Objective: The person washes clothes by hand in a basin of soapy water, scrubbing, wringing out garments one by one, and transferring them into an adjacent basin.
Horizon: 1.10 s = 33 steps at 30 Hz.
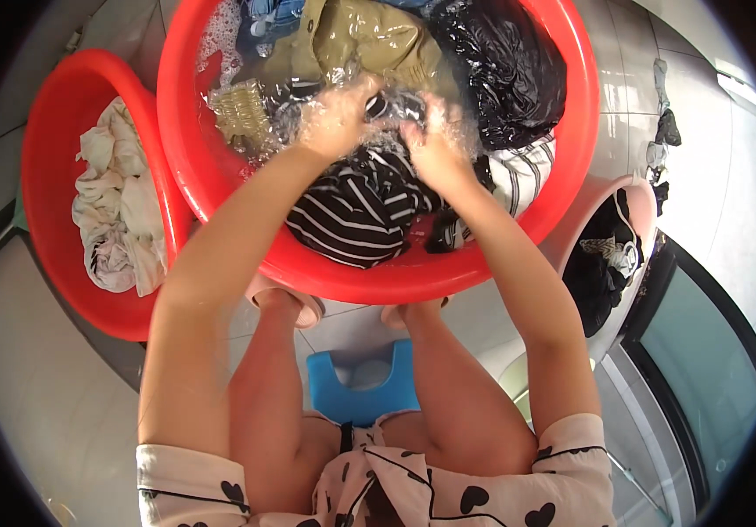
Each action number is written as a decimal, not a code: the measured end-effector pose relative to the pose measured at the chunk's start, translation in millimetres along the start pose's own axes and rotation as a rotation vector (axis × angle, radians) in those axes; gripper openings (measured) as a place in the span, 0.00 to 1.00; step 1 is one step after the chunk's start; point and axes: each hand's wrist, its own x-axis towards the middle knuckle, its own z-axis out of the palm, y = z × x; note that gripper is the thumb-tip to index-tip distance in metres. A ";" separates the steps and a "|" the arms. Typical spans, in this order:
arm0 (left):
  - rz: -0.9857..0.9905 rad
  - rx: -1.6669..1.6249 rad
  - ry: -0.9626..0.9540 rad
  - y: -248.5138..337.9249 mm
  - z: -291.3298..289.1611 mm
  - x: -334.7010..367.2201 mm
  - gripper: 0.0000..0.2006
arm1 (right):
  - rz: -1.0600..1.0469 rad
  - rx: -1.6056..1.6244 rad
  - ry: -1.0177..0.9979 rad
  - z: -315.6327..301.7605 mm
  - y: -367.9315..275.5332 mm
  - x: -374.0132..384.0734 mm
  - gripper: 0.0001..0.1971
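Observation:
My left hand (pixel 338 116) and my right hand (pixel 438 145) are in the water of a large red basin (pixel 576 88). Both are closed on a black garment with white stripes (pixel 352 211), bunched between them. Splashing water blurs the fingers and partly hides the cloth they grip. The rest of this garment bulges toward the basin's near rim. Just beyond my hands floats an olive-khaki garment (pixel 374 39). A shiny black garment (pixel 510 75) lies soaked to the right, and a white striped cloth (pixel 523 176) is below it.
A smaller red basin (pixel 44 211) with cream-white clothes (pixel 115 193) stands at the left. On the right is a pale pink tub (pixel 646 198) holding dark clothes (pixel 602 263). A blue plastic stool (pixel 365 395) shows between my legs. Small dark items (pixel 668 130) lie on the tiled floor.

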 end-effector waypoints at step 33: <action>0.268 0.585 0.448 -37.2 -23.4 -37.0 0.27 | -0.293 0.065 0.285 -55.0 -53.4 -42.3 0.18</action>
